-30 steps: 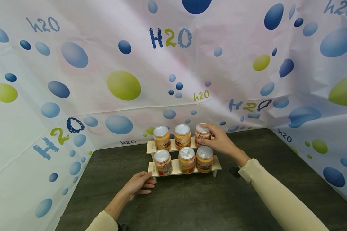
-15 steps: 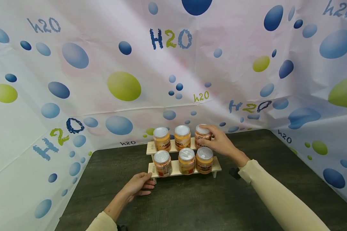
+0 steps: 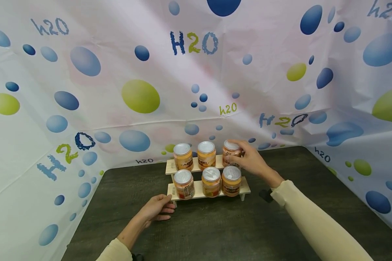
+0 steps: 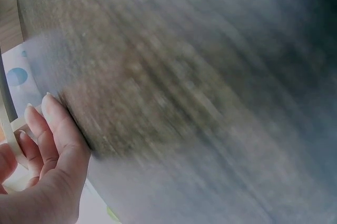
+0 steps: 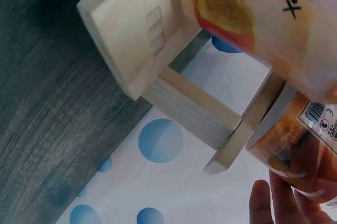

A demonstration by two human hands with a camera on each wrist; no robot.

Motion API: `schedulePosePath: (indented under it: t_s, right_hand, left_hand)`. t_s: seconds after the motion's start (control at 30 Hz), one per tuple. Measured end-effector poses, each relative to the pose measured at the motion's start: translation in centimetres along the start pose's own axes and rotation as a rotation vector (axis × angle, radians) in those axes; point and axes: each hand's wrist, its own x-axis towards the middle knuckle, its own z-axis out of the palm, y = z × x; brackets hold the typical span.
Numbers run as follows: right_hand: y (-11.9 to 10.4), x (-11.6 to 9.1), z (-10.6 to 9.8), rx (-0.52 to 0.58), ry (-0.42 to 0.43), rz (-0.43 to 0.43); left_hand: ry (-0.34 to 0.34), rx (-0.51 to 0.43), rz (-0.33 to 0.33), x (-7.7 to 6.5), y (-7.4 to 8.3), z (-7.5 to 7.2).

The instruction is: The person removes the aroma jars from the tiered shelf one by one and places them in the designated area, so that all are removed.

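Observation:
A two-tier wooden rack [image 3: 197, 187] stands on the dark table, with jars on both tiers. My left hand [image 3: 156, 209] grips the left end of its lower tier, thumb at the board's edge and fingers under it. At the right end of the upper tier, my right hand [image 3: 252, 160] holds an orange jar [image 3: 229, 153] with a silver lid, the index finger at its top and the thumb across its front. In the right wrist view my fingers [image 5: 281, 203] lie against this jar [image 5: 287, 148]. The bare end of the lower tier [image 5: 131, 24] shows beside a nearer jar [image 5: 274, 19].
Similar jars fill the rack: a left [image 3: 183, 162] and a middle jar [image 3: 206, 159] behind, and a left [image 3: 184, 189], a middle [image 3: 211, 187] and a right jar [image 3: 231, 186] in front. A printed sheet [image 3: 170, 119] rises behind and beside the table [image 3: 202, 232].
In the last half second my right hand has moved the upper right jar slightly to the right, widening its gap from the middle jar. My left hand has stayed at the rack's end.

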Motion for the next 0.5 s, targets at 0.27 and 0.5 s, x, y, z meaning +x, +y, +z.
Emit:
schedulePosePath:
  t_s: [0.27, 0.5]
  right_hand:
    - [0.0, -0.3, -1.1, -0.009, 0.017, 0.017]
    - [0.1, -0.5, -2.0, -0.010, 0.027, 0.014]
  left_hand:
    - [-0.003, 0.009, 0.000, 0.0, 0.2, 0.0]
    - [0.001, 0.014, 0.003, -0.1, 0.2, 0.0]
